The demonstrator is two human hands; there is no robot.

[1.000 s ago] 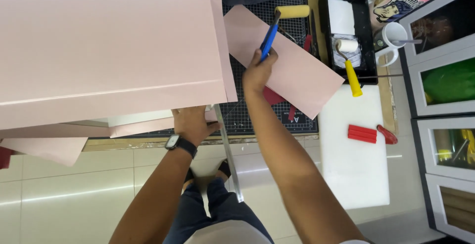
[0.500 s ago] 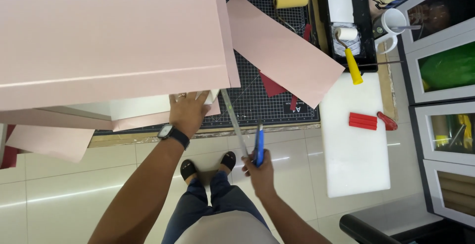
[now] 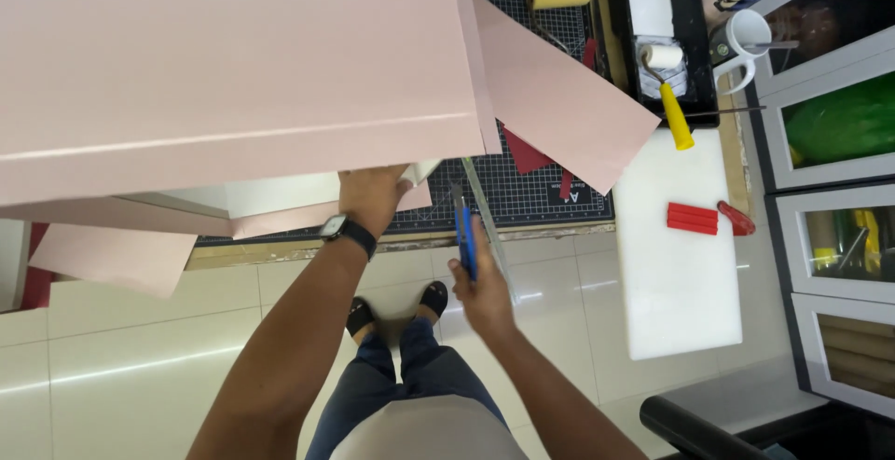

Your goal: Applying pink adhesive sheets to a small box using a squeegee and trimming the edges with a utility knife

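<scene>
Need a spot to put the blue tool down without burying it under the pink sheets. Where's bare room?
Barest patch: the white board, below the red pieces and yellow-handled roller. A smaller strip of the cutting mat shows beneath the angled pink sheet. Crowded: the large pink sheets by the left hand, and the black tray. Right hand holds the blue tool.

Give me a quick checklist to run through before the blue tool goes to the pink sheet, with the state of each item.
1. Right hand grips the blue tool: ok.
2. Left hand presses on the edge of the large pink sheet: ok.
3. Blue tool touches the sheet: not ok, it is off the table edge, above the floor.
4. Metal ruler lies flat along a cut line: cannot tell.
5. Cutting mat lies under the sheet edge: ok.
6. Tool's blade is out: cannot tell.
</scene>
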